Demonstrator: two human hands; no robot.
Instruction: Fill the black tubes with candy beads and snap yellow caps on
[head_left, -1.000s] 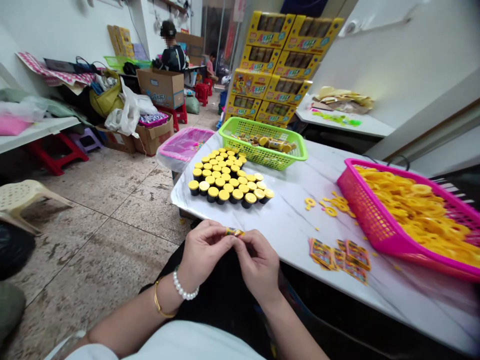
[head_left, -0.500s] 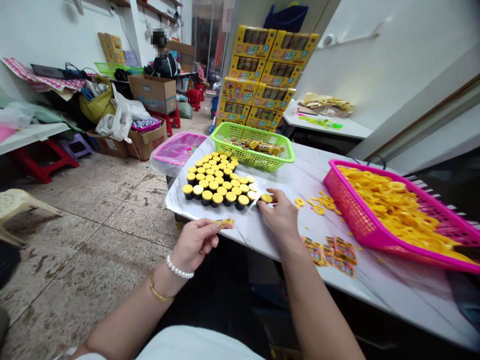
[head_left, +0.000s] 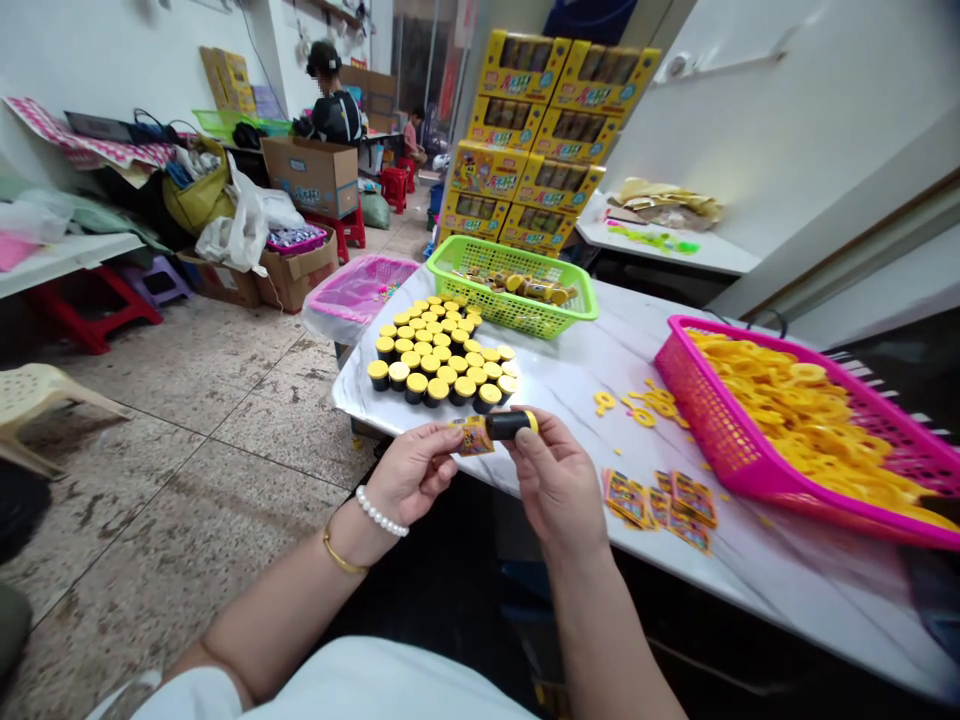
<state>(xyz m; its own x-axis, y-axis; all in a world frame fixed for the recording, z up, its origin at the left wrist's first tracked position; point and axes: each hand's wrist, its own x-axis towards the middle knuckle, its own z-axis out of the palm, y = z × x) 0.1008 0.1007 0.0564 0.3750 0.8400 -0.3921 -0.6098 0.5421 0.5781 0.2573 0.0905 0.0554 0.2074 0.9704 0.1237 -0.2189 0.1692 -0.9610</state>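
Note:
My right hand [head_left: 555,480] grips a small black container with a yellow cap [head_left: 511,424], held sideways above the table's near edge. My left hand [head_left: 412,470] pinches a small colourful sticker [head_left: 474,438] against the container's left end. Just beyond my hands stands a cluster of several more black containers with yellow caps [head_left: 442,358] on the white marble table [head_left: 570,380]. A small pile of the same stickers [head_left: 660,497] lies on the table to the right of my right hand.
A pink basket of yellow rings [head_left: 810,430] sits at the right, loose rings [head_left: 637,405] beside it. A green basket [head_left: 511,284] and a pink bin [head_left: 360,295] stand at the back. Yellow boxes [head_left: 540,140] are stacked behind. A person [head_left: 330,100] sits far off.
My right hand picked a container from the cluster's right end and brought it back to my left hand, which rose with the sticker to meet it.

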